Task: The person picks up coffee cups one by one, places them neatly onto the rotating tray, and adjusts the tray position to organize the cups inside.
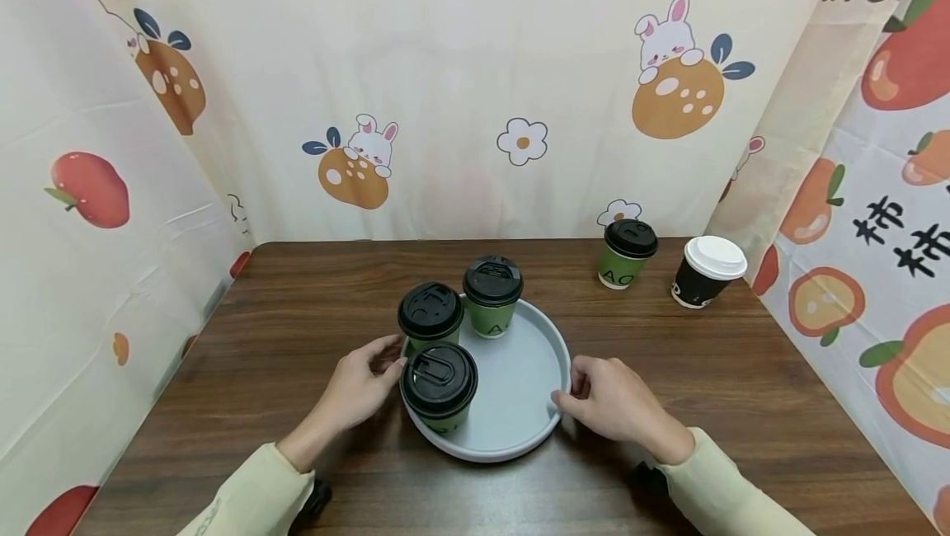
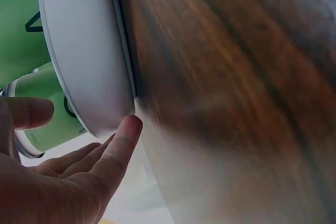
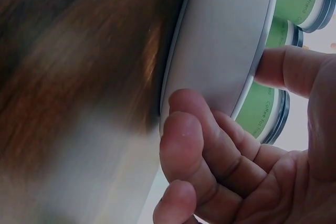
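A round pale grey tray [image 1: 519, 387] with a raised rim lies before me, carrying three green paper cups with black lids. The nearest cup [image 1: 439, 383] is at the tray's left front, another cup [image 1: 429, 317] behind it, and the third cup [image 1: 493, 297] toward the back. At the left rim, my left hand [image 1: 361, 383] holds the tray, fingers along the outer wall and thumb by the rim. My right hand [image 1: 619, 400] grips the right rim, thumb on top and fingers bent against the side wall [image 3: 220, 40].
Toward the back right of the wooden table [image 1: 319, 289] stand a green cup with a black lid [image 1: 627, 254] and a black cup with a white lid [image 1: 708, 272]. A printed curtain [image 1: 445, 66] hangs behind the table and along both sides.
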Demonstrator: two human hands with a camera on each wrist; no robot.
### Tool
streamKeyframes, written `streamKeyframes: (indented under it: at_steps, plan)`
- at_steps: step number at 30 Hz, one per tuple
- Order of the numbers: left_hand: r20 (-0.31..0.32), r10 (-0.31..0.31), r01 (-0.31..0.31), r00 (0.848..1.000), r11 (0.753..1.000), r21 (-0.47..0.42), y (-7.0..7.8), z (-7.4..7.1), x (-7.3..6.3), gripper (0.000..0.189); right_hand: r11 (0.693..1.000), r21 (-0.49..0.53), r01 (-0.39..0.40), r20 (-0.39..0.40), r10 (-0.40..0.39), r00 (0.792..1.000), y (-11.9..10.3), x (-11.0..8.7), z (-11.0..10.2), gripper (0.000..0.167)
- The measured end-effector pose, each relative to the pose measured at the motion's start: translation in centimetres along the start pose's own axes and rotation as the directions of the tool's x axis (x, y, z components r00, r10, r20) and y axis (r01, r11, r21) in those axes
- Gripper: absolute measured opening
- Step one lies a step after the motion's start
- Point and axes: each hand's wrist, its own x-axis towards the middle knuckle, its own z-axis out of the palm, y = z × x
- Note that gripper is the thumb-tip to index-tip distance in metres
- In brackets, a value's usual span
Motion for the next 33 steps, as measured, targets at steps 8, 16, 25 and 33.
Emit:
streamKeyframes:
  at_steps: [8,16,25,33]
  plan:
    - [0.001,-0.006,0.006,1.0,1.0,-0.027,0.0,0.1,0.1,0.039,1.0,-0.008,-0.017,-0.016,0.017,1.0,-0.4,-0.2,0.1,0.031]
    - [0.022,-0.005,0.005,1.0,1.0,-0.029,0.0,0.0,0.3,0.041,1.0,-0.029,0.007,-0.032,-0.008,0.999,-0.8,-0.6,0.2,0.034]
    - [0.01,-0.005,0.005,1.0,1.0,-0.01,-0.1,0.1,0.7,0.039,0.999,-0.038,0.017,-0.04,-0.018,0.999,-0.9,-0.8,0.3,0.037]
    - [0.018,-0.002,0.002,1.0,1.0,0.001,-0.4,0.2,1.0,0.041,0.999,-0.025,0.021,-0.03,-0.022,0.999,-1.0,-1.0,0.4,0.037]
